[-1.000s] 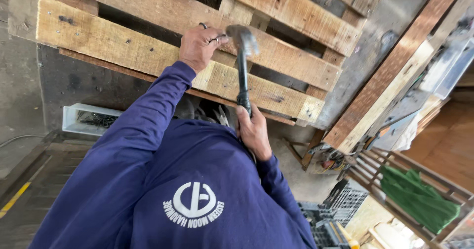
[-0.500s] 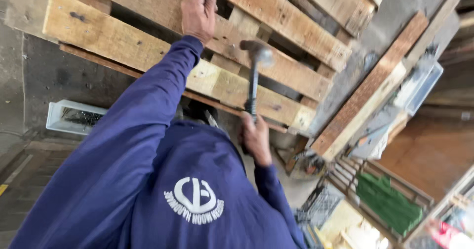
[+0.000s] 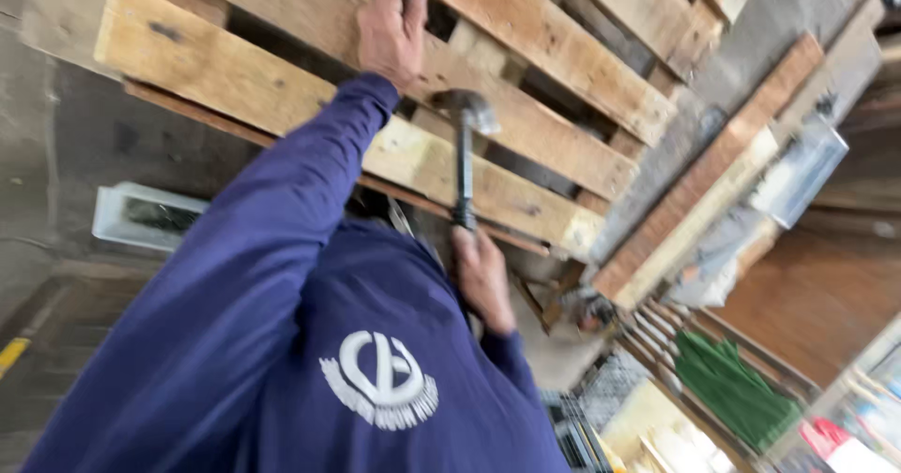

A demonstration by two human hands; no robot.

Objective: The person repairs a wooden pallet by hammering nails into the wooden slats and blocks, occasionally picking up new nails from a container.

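Head view, looking down past a dark blue sweatshirt (image 3: 375, 360) with a white round emblem on its chest, toward a wooden pallet (image 3: 282, 98) that fills the upper half of the picture. The left hand (image 3: 392, 27) lies on one of the pallet's upper boards; whether its grip is shut on something small I cannot tell, since the fingertips are blurred and run to the frame's top edge. The right hand (image 3: 483, 276) is below the pallet's lowest board, its grip closed around the dark handle of a hammer (image 3: 465, 154). The hammer stands nearly upright, its metal head over the gap between two pallet boards, just below and to the right of the left hand; whether the head touches the wood cannot be told. Left of the pallet's lower edge, a white rectangular tray (image 3: 141, 220) sits on the grey floor. Right of the pallet, long planks (image 3: 713, 173) lean in a row. Further down to the right of the pallet lies a green bundle (image 3: 732, 384) inside a wooden frame.
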